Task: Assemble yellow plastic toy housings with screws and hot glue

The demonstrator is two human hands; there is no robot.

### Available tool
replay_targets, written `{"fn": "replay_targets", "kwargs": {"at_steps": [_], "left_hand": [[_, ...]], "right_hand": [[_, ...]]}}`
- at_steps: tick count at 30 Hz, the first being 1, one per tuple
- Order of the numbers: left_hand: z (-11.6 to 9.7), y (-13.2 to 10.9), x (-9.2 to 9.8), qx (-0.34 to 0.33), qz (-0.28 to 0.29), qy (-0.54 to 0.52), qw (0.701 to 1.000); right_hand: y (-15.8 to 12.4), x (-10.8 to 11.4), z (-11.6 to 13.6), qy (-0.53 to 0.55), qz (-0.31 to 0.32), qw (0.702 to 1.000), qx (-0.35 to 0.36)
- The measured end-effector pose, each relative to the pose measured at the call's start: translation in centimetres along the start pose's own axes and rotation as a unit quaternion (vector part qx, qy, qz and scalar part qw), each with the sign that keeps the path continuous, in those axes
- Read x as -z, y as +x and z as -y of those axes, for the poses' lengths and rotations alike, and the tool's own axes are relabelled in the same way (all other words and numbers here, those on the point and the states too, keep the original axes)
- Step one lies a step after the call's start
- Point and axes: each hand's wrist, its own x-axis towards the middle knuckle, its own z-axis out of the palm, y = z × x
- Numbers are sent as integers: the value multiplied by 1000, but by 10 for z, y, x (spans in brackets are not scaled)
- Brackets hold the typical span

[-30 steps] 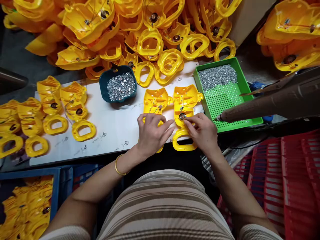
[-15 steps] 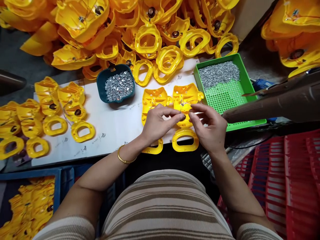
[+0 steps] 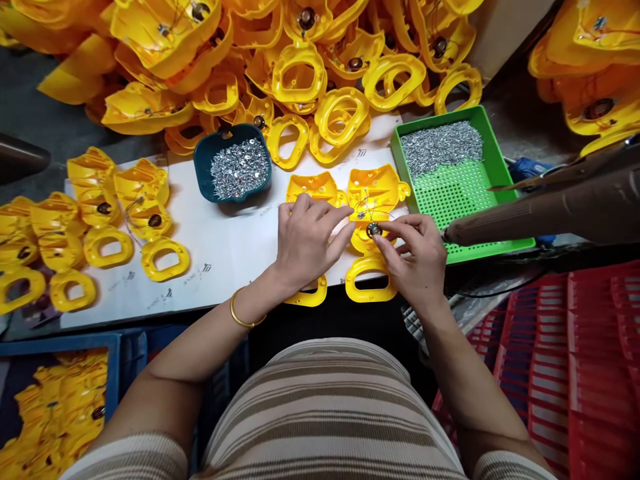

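Note:
A small round dark speaker (image 3: pixel 373 230) with thin wires is pinched at its right edge between the thumb and fingertips of my right hand (image 3: pixel 417 257). It lies over the lower part of a yellow plastic shell (image 3: pixel 377 183), whose oval ring end (image 3: pixel 371 280) points toward me. The wires run up into the shell. My left hand (image 3: pixel 310 237) holds nothing and its fingers are apart, the tips near the shell's left side. Beneath the left hand lies a second yellow shell (image 3: pixel 315 187), mostly hidden.
A dark green bowl (image 3: pixel 199 167) holds small metal screws. To the right, a green perforated tray (image 3: pixel 450 193) holds a heap of metal pieces, with a brown tool-like arm (image 3: pixel 540 207) across it. Yellow shells (image 3: pixel 143 190) stand left and pile up behind. Red crates (image 3: pixel 555 353) are at right.
My left hand has moved left and its fingers have spread, off the speaker. My right hand now pinches the speaker, which shows its round face.

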Motion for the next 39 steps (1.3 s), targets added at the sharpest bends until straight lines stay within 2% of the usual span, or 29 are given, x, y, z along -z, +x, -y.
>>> {"fn": "replay_targets", "kwargs": {"at_steps": [2,5,11,21,28,32,39], "left_hand": [[2,-7,-4,-32,3,90,995],[2,-13,-12,-50,17,127,990],[-2,-14,-17,-35,35,121,991],[-5,-11,-20,-28,49,92,994],[-16,5,-16,0,115,108,987],[-16,10,-12,-1,134,105,985],[-11,13,-16,5,147,106,984]], "right_hand": [[1,3,-1,-47,26,999,-7],[3,2,1,-98,42,994,-4],[6,-5,2,-163,68,984,7],[9,-11,6,-213,90,973,6],[13,-5,-6,-147,124,980,48],[14,-3,-6,-163,121,978,46],[14,-6,-7,-184,122,975,24]]}}
